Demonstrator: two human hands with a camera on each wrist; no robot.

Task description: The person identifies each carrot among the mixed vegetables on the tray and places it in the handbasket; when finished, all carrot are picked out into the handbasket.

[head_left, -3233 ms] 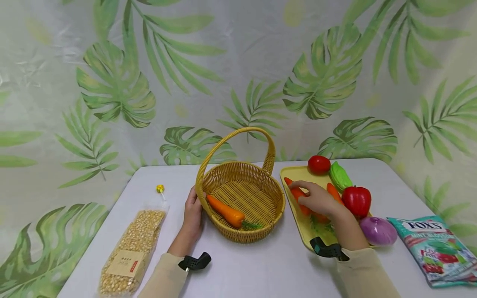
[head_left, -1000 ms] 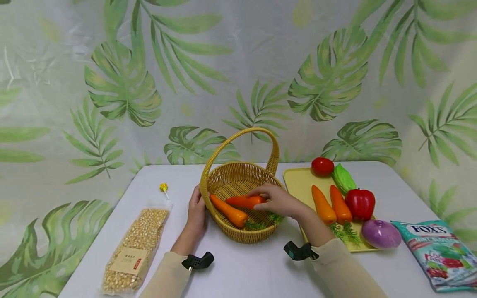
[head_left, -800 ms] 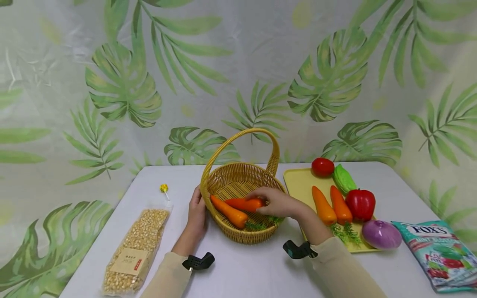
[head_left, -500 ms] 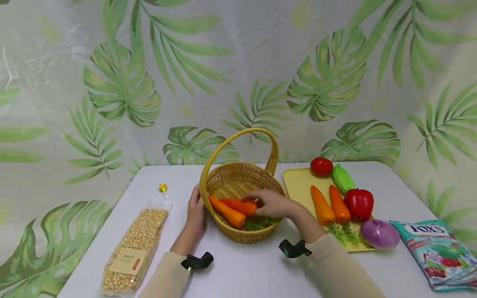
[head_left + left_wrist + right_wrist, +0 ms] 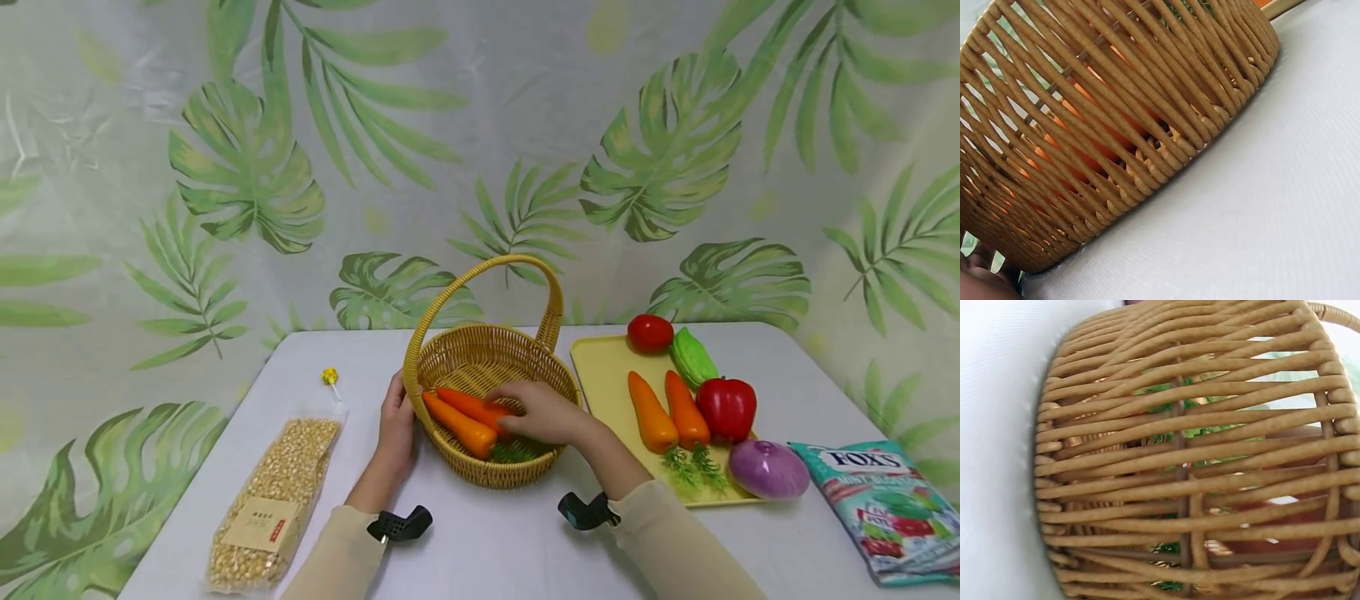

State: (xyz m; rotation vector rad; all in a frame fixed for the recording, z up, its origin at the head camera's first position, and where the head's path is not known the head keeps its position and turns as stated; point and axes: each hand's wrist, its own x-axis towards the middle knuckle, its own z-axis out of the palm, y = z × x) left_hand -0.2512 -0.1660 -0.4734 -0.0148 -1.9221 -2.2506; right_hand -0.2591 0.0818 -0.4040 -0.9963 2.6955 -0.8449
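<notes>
In the head view, a woven wicker basket with a tall arched handle stands mid-table. My left hand holds the basket's left side near the foot of the handle. Inside, an orange carrot lies along the front left wall. My right hand reaches over the right rim, fingers curled on the thick end of a second carrot, beside the first. The left wrist view shows the basket wall with orange behind the weave. Through the wall in the right wrist view, green carrot tops show.
A yellow tray on the right holds two carrots, a tomato, a green vegetable, a red bell pepper and a purple onion. A candy bag lies farther right; a corn kernel bag and lollipop lie left.
My right hand has taken a carrot from the tray into the basket, then moved it left and turned it alongside the first carrot. The left hand stays at the basket.
</notes>
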